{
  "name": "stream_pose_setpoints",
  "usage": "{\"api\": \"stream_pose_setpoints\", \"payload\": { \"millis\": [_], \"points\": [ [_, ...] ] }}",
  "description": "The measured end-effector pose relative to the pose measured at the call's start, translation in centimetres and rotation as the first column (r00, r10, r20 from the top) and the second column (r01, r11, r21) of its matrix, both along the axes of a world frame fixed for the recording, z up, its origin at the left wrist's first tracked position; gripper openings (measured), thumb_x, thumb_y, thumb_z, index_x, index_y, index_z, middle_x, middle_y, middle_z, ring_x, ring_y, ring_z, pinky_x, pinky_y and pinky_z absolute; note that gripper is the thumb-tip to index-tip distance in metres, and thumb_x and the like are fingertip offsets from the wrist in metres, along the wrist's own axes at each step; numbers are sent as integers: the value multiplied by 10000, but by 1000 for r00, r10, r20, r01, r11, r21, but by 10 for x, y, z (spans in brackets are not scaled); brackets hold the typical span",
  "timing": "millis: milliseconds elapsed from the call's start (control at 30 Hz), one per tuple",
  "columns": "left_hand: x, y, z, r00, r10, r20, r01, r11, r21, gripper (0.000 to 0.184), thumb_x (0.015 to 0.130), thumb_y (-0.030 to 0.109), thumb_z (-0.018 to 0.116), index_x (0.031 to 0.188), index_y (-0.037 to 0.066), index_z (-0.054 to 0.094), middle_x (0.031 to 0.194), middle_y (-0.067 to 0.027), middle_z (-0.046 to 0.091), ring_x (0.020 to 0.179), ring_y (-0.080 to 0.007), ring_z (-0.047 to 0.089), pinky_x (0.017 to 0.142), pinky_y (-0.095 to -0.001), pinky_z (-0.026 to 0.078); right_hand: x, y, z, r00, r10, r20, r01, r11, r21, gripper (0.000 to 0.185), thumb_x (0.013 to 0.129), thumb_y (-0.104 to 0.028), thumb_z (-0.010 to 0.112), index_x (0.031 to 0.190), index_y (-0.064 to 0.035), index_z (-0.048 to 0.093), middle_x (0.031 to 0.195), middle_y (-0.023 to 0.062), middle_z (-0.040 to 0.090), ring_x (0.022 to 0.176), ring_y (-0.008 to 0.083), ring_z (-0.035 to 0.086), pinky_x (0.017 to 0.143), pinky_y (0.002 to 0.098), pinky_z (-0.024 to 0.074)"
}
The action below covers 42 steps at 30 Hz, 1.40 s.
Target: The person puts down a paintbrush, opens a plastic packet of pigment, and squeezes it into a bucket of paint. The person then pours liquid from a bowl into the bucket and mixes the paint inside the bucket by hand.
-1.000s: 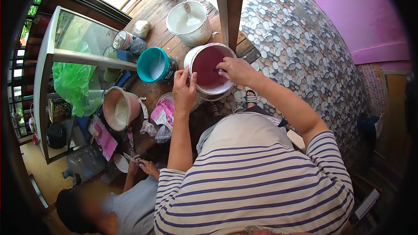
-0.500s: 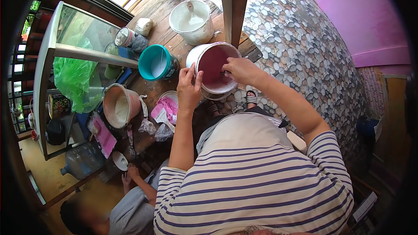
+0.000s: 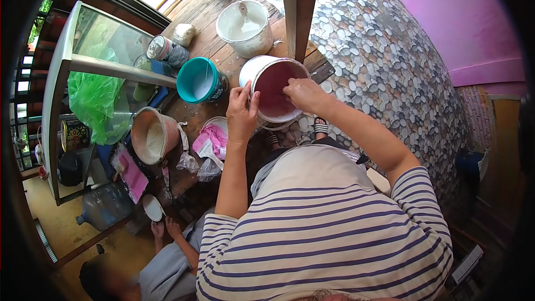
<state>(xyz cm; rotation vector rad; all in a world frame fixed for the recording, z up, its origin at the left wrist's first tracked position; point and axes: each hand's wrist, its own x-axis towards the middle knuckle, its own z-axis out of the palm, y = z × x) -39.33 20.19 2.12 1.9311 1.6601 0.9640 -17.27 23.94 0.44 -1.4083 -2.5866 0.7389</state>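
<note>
A white bucket point(image 3: 254, 71), coated inside with dark pink, tilts toward me at the edge of the wooden table. My left hand point(image 3: 243, 110) grips its left rim, thumb apart from the fingers. Inside the bucket mouth, my right hand point(image 3: 304, 95) is closed with its fingertips low; what it holds is hidden. A teal bucket point(image 3: 196, 81) with pale contents stands left of the white one. Behind them is a larger whitish bucket point(image 3: 245, 28) with a scoop-like tool in it.
On the wooden table point(image 3: 214, 44) are a can point(image 3: 167, 51), a pinkish bucket point(image 3: 153, 136) and pink cloth point(image 3: 212, 140). A wooden post point(image 3: 301, 11) rises beside the buckets. Another person point(image 3: 167, 267) at lower left holds a white round lid or dish point(image 3: 152, 207).
The white bucket and both my hands have shifted slightly right. My right hand has moved, and the dark tool seen in it earlier is now hidden. The other person's hands and dish have moved.
</note>
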Motion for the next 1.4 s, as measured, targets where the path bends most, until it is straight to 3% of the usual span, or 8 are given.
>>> {"api": "stream_pose_setpoints", "payload": {
  "millis": [167,367,667,800,967,1100,1267,1400],
  "points": [
    [3,-1,0,1000,-13,-4,13,1000,1,397,955,274,666,1287,57,649,992,-110,586,805,-237,597,739,-355,516,-13,-7,4,997,-43,-60,37,994,-104,217,879,-232,661,903,-24,719,958,203,676,947,387,661,833,455,531],
    [3,-1,3,1000,2,11,-1,999,-34,397,958,277,659,1289,58,647,982,-111,587,799,-242,598,737,-363,516,-14,0,-4,965,-90,-247,83,996,-39,267,897,-284,668,946,-25,708,962,200,679,913,391,666,837,491,523],
    [3,0,0,1000,19,7,-18,999,-40,409,961,306,649,1290,64,645,978,-113,586,793,-253,611,730,-379,520,6,-4,-14,980,-194,-51,196,980,44,207,901,-202,636,897,-1,684,926,220,666,884,399,673,781,484,546],
    [4,0,1,1000,14,1,-14,1000,-23,410,962,304,648,1290,58,643,976,-115,586,786,-255,611,726,-377,520,5,-1,-12,974,-209,-86,220,966,135,178,911,-172,613,920,0,661,942,219,649,875,399,673,763,483,555],
    [6,1,2,1000,8,-1,-8,1000,-22,412,960,302,649,1286,50,644,973,-117,585,788,-256,612,727,-376,520,-4,5,-11,958,-281,-53,283,907,311,110,884,-112,595,938,-25,634,985,189,638,874,331,694,749,423,581],
    [6,2,0,1000,14,14,-14,1000,-21,409,961,302,649,1282,48,647,973,-114,585,791,-250,610,734,-372,519,-5,2,-15,956,-289,43,260,911,320,98,864,-86,590,939,-41,636,978,176,644,876,298,702,741,396,584],
    [4,0,0,999,23,25,-22,998,-51,411,965,304,645,1286,46,645,977,-110,586,797,-243,611,738,-365,519,-7,-15,-18,955,-290,-62,295,951,91,174,899,-176,621,886,-9,667,927,200,669,858,382,684,767,462,560],
    [1,0,-1,1000,22,20,-21,999,-45,413,972,306,638,1291,44,641,983,-106,587,806,-237,611,744,-359,517,-11,-21,-13,963,-260,-66,260,966,-19,236,906,-236,653,929,-2,679,912,188,668,878,369,672,805,456,540]
  ]
}}
